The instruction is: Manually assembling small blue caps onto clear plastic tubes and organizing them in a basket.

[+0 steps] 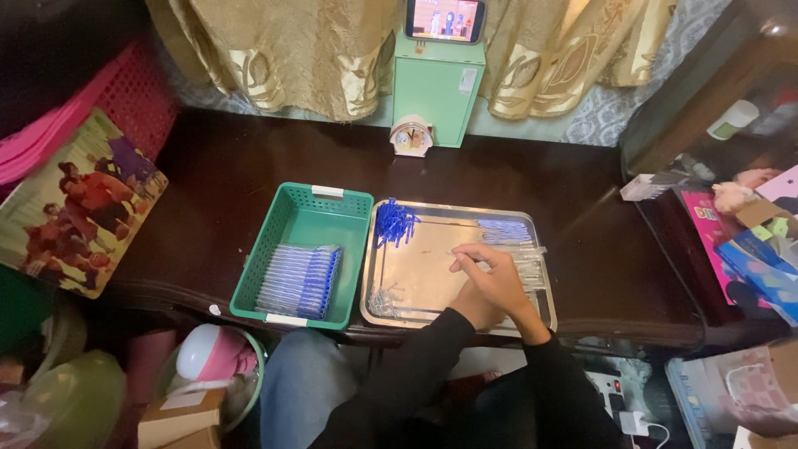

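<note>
Both hands sit together over the shallow rectangular metal tray (432, 312) on the dark wooden table (208, 216). The right hand (499, 278) lies on top, fingers curled and reaching toward the clear plastic pen barrels (528, 258) at the tray's right side. The left hand (467, 309) is tucked under it, mostly hidden; cannot tell whether either hand is pinching a part, too small and covered.

Doing this step well, as I judge it: take one barrel at a time, keep fingers off the neighbouring ones so the row stays lined up, and work over the tray so nothing rolls off.

Parts look thin, light and slippery. The barrels are transparent tubes lying roughly parallel, right part of the tray. A pile of small blue pen caps (395, 223) sits at the far left corner of the tray. Thin blue refills (503, 229) lie at the far right. A little heap of tiny metal springs (382, 299) is at the near left corner.

Just left of the tray, touching or nearly so, a green plastic perforated basket (287, 224) holds a neat stack of finished blue pens (298, 281).

Far side: a mint green box (436, 87) with a phone (445, 18) on top, small clock (411, 137) in front.
</note>
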